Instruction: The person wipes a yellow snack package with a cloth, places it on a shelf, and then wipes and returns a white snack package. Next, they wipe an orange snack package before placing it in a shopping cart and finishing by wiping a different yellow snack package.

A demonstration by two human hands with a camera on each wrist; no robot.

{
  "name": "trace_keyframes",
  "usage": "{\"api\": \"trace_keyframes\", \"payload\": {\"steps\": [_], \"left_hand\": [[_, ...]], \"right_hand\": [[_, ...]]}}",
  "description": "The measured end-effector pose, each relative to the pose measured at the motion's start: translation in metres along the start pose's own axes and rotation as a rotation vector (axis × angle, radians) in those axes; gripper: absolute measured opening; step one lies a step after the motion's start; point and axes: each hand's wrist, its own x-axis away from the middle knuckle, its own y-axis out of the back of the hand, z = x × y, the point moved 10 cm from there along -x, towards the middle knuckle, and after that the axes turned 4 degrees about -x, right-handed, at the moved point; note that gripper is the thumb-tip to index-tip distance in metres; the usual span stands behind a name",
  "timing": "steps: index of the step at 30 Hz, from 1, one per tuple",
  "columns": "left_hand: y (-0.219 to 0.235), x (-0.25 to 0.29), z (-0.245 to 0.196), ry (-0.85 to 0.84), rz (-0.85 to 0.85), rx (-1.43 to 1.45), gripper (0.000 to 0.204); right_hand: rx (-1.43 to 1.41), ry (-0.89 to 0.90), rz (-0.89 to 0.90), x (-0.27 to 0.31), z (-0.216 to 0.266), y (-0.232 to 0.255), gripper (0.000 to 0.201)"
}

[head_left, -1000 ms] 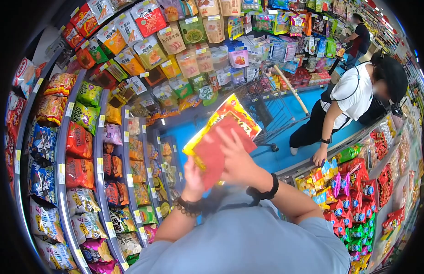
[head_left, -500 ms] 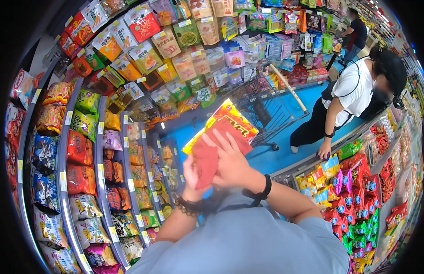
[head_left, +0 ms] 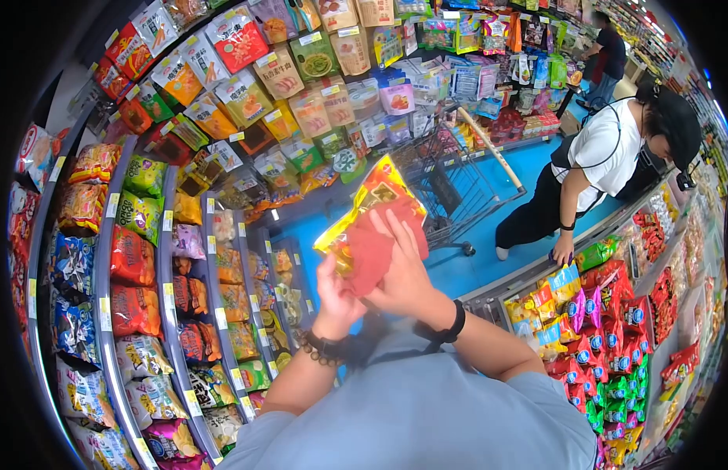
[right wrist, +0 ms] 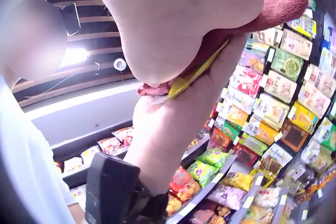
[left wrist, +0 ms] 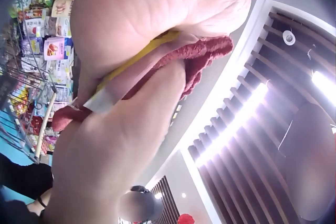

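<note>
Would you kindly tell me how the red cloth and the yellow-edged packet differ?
The red cloth is plain, while the yellow-edged packet is printed. The cloth looks matte and bunched; the packet looks glossy and flatter. Both are hand-held, touching each other.

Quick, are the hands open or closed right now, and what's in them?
Left hand: closed, holding the shiny yellow-and-red plastic packet.
Right hand: open, pressing the soft red fabric cloth against the packet.
</note>
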Motion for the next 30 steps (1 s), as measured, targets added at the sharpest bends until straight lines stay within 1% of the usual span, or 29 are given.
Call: {"api": "trace_keyframes", "payload": {"steps": [1,2,3,4,5,6,8,9,11,14,15,16,17,18,20,22,24,25,28,29,30], "left_hand": [[-0.004,-0.002,0.004,0.009,0.016,-0.017,0.077],[-0.007,-0.003,0.007,0.021,0.029,-0.034,0.077],[-0.011,-0.004,0.008,0.008,0.067,-0.139,0.078],[-0.018,-0.005,0.012,0.023,0.104,-0.096,0.079],[-0.026,-0.005,0.015,0.038,0.142,-0.053,0.079],[-0.032,-0.005,0.019,0.057,0.180,-0.010,0.080],[-0.021,-0.004,0.025,0.091,0.121,-0.026,0.081],[-0.020,-0.005,0.026,0.093,0.097,-0.010,0.081],[-0.023,-0.006,0.023,0.104,0.082,0.017,0.081],[-0.011,-0.010,0.025,0.027,0.072,-0.029,0.079],[-0.015,-0.010,0.028,0.048,0.093,-0.016,0.078],[-0.018,-0.012,0.028,0.034,0.114,-0.071,0.077],[-0.013,-0.015,0.035,0.063,0.112,-0.079,0.077],[-0.006,-0.015,0.041,0.093,0.107,-0.091,0.076],[-0.013,-0.016,0.044,0.096,0.191,-0.089,0.078],[-0.016,-0.013,0.046,0.120,0.214,-0.114,0.080],[-0.001,-0.013,0.042,0.105,0.210,-0.174,0.077],[0.007,-0.009,0.036,0.090,0.192,-0.206,0.076],[0.020,-0.011,0.005,0.042,0.141,-0.275,0.065],[0.034,-0.014,0.000,0.020,0.101,-0.343,0.053],[0.059,-0.016,-0.002,-0.008,0.056,-0.472,0.047]], "right_hand": [[0.009,0.009,-0.016,0.003,-0.007,0.004,0.073],[-0.009,0.006,-0.083,0.008,-0.016,0.011,0.072],[-0.027,0.002,-0.150,0.013,-0.024,0.019,0.072],[-0.044,0.001,-0.220,0.016,-0.032,0.028,0.072],[-0.177,0.034,-0.327,0.018,-0.040,0.042,0.063],[-0.333,-0.119,-0.353,0.026,-0.068,0.039,0.057],[-0.642,-0.431,-0.401,0.063,-0.131,0.017,0.046],[-0.848,-0.587,-0.455,0.086,-0.159,0.006,0.042],[-1.263,-0.886,-0.558,0.128,-0.201,-0.018,0.038],[-1.974,-0.960,-0.658,0.154,-0.204,-0.032,0.054],[-2.046,-0.925,-0.624,0.151,-0.192,-0.024,0.057],[-2.084,-0.829,-0.595,0.145,-0.181,-0.017,0.055],[-2.121,-0.732,-0.564,0.139,-0.170,-0.009,0.053],[-2.163,-0.606,-0.524,0.124,-0.148,0.005,0.051],[-2.171,-0.578,-0.442,0.109,-0.127,0.009,0.042],[-1.924,-0.634,-0.500,0.104,-0.135,0.005,0.036],[-1.421,-0.756,-0.636,0.107,-0.157,0.004,0.036],[-1.556,-0.757,-0.732,0.093,-0.144,0.014,0.043],[-1.329,-0.728,-0.745,0.077,-0.150,0.026,0.040],[-1.256,-0.721,-0.731,0.072,-0.156,0.026,0.038],[-1.226,-0.735,-0.720,0.070,-0.159,0.024,0.037]]}}
